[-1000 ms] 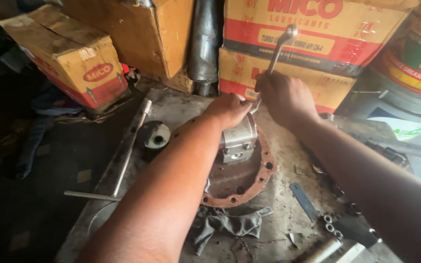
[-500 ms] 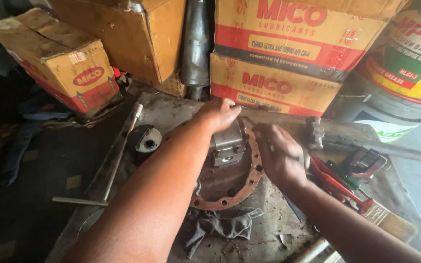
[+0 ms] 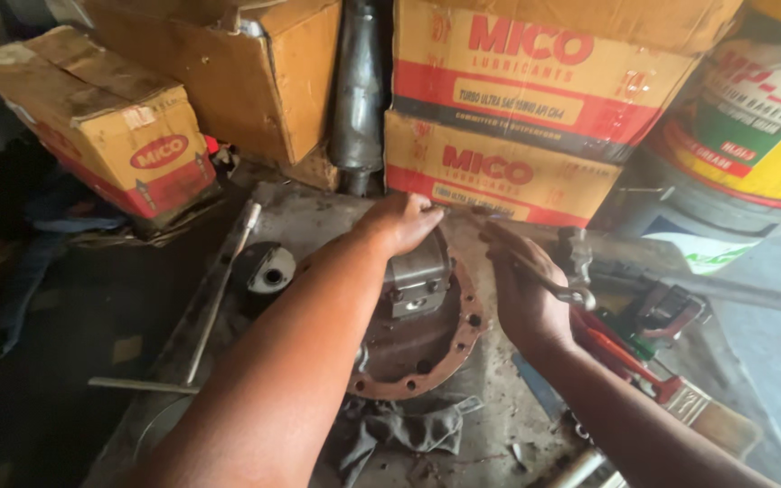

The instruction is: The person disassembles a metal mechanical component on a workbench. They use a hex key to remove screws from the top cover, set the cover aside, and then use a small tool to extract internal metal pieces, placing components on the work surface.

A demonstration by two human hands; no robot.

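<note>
Left hand: we are pressing our left hand (image 3: 404,221) down over the top of the grey metal housing (image 3: 418,280), its fingers curled and clamped on the far upper edge.

Right hand: we are gripping a slim metal tool (image 3: 544,280) in our right hand (image 3: 522,294), fingers closed around its shaft, just to the right of the housing; a second ago this hand was raised high above the housing with the tool swung up, and half a second ago it was dropping down the right side.

What that means: we are judging that one stroke on the housing is finished and the tool is being brought low beside it, while the left hand is steadying the part as before.

Housing: it is sitting upright on the round rust-coloured flange plate (image 3: 445,361), ringed with bolt holes, at the middle of the desk (image 3: 318,212).

Left of the housing: a dark round part (image 3: 268,269) and a long T-handled rod (image 3: 214,312) are lying on the desk.

Right of the housing: red-handled tools (image 3: 625,352) are lying in a heap.

Near side of the housing: a crumpled grey rag (image 3: 399,429) is lying at the flange's edge.

Behind the housing: cardboard cartons (image 3: 499,99), a dark metal cylinder (image 3: 359,90) and a large drum (image 3: 743,136) are crowding the desk's far edge.
</note>
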